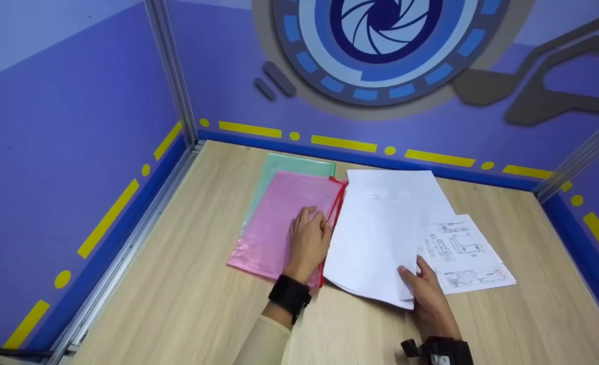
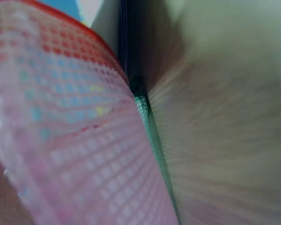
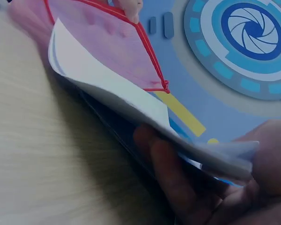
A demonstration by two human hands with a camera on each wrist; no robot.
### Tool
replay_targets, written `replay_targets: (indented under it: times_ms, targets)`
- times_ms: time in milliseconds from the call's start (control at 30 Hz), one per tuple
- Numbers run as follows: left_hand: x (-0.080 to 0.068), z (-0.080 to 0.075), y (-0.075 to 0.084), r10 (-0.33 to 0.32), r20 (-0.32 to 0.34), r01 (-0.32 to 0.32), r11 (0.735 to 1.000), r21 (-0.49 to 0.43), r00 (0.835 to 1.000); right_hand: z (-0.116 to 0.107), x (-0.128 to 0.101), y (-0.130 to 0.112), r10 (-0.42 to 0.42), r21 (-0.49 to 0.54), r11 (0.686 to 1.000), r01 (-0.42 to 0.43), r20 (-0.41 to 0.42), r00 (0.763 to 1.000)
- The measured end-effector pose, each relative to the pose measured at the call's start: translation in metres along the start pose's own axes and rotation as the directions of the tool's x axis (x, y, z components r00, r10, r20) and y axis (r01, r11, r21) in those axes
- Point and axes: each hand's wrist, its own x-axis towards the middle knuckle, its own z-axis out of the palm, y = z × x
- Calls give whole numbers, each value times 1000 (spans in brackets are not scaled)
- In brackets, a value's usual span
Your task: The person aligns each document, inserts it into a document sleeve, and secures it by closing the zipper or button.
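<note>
A pink mesh zipper pouch (image 1: 274,218) with a red zipper edge lies on the table, partly over a green pouch (image 1: 284,165). My left hand (image 1: 309,243) is on the pink pouch, fingers bent at its red edge and gripping it there. Close to the left wrist camera, the pink mesh (image 2: 98,154) rises at a slant. To the right is a stack of white paper (image 1: 375,233), whose near right corner my right hand (image 1: 428,294) holds, thumb on top and fingers underneath. The right wrist view shows the stack (image 3: 117,98) lifted and bent at this edge.
A sheet with printed technical drawings (image 1: 469,253) lies on the wooden table (image 1: 177,304), partly under the stack. Printed purple wall panels (image 1: 228,76) with metal corner posts (image 1: 170,66) stand along the table's back and sides.
</note>
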Motion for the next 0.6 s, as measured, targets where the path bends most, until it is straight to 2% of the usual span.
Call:
replay_targets:
  times_ms: [67,267,600]
  targets:
    - [0,0,-1,-8,1,8,1000,3,1000,-2,-1,-1,-9,5,1000,9,-17,1000]
    - [0,1,-3,-18,-3,18,1000,-8,1000,-7,-1,-5,-38,135,990,45,-47,998]
    - [2,1,-5,-14,-28,13,999,-37,1000,-8,-4,-6,-77,73,994,77,-3,997]
